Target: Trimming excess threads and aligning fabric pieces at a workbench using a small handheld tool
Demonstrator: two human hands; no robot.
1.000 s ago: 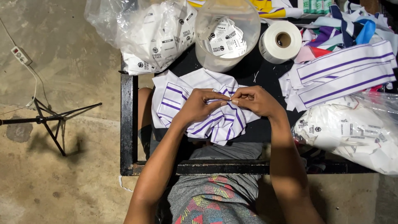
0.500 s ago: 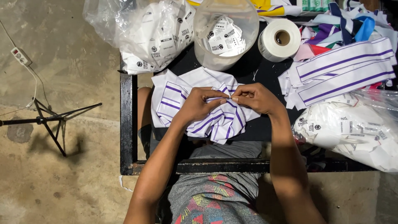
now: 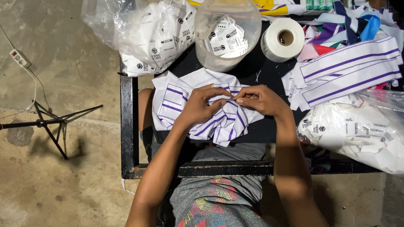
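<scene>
Head view: both hands meet over a bunched white cloth with purple stripes, which lies on the dark table near its front edge, toward the left end. Left hand rests on the cloth, fingers curled and pinching a fold. Right hand comes in from the other side, thumb and forefinger closed narrowly on the same fold; fingertips of the two hands nearly touch. Behind the cloth, at the back edge, a clear plastic tub holds printed paper tags. A roll of white tape stands just beside the tub. At the back left corner, a clear bag of tags. Along the right end, a stack of folded striped pieces, with another bag of tags nearer the front. On the concrete floor, left, a black tripod.
</scene>
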